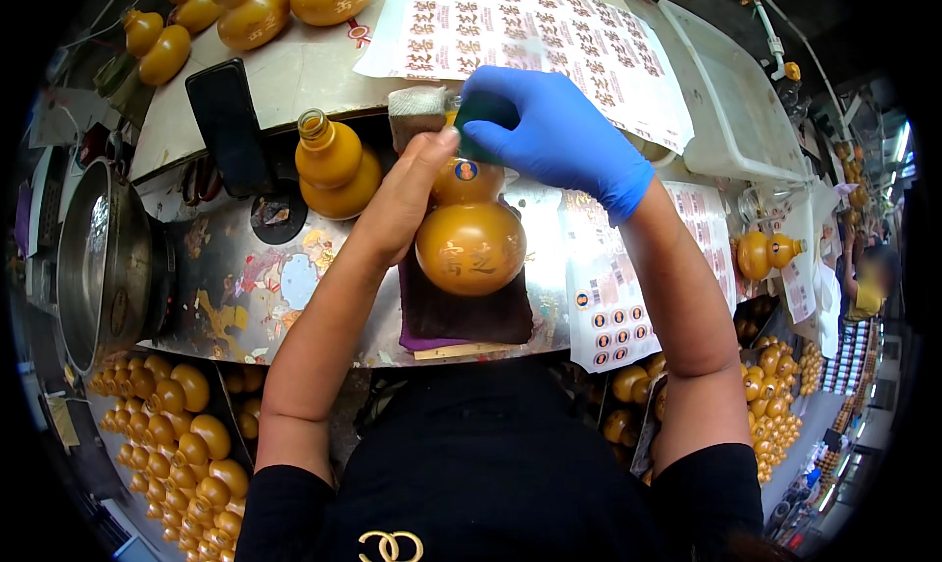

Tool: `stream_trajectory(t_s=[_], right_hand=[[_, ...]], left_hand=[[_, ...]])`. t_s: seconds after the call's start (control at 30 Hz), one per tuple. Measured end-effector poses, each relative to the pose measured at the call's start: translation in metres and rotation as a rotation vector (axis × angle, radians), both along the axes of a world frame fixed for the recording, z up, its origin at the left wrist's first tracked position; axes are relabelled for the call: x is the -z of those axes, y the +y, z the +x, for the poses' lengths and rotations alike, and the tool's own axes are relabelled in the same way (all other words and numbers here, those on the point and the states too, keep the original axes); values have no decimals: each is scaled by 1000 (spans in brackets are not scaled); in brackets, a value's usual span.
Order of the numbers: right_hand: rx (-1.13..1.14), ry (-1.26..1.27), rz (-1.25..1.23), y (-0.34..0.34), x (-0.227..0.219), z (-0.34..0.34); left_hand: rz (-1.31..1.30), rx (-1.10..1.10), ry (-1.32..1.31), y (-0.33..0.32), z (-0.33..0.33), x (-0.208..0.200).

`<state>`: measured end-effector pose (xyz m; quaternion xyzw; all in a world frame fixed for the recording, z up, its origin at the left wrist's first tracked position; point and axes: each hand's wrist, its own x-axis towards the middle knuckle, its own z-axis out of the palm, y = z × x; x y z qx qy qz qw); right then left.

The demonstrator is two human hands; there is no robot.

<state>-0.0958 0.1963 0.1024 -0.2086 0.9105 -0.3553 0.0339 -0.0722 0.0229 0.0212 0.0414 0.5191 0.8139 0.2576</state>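
Observation:
A mustard-yellow gourd-shaped bottle [471, 258] lies in front of me with its wide bulb toward me, bearing reddish-gold lettering. A round blue-and-orange emblem [466, 170] sits on its smaller bulb. My bare left hand [407, 194] is closed along the bottle's left side, thumb near the upper bulb. In a blue glove, my right hand [559, 130] grips a flat dark green piece [483, 120], possibly a scraper, at the bottle's upper end. The bottle's neck is mostly hidden behind my hands. Beneath the bottle is a dark folded cloth [461, 317]; a whitish padded block [416, 110] stands beyond.
Another yellow gourd bottle [339, 169] stands upright at left, beside a phone on a stand [228, 120]. Sheets of printed decals [530, 32] cover the far table; an emblem sheet [613, 331] lies at right. A metal pan [98, 258] stands far left. Many bottles [186, 444] crowd below.

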Motion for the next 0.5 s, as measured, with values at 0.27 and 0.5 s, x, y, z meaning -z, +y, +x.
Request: stream_trajectory(t_s=[0.27, 0.5], right_hand=[[39, 193, 16, -2, 6, 5], [312, 272, -265, -5, 35, 35]], left_hand=[[-327, -54, 185, 4, 1, -4], [-48, -80, 77, -1, 1, 4]])
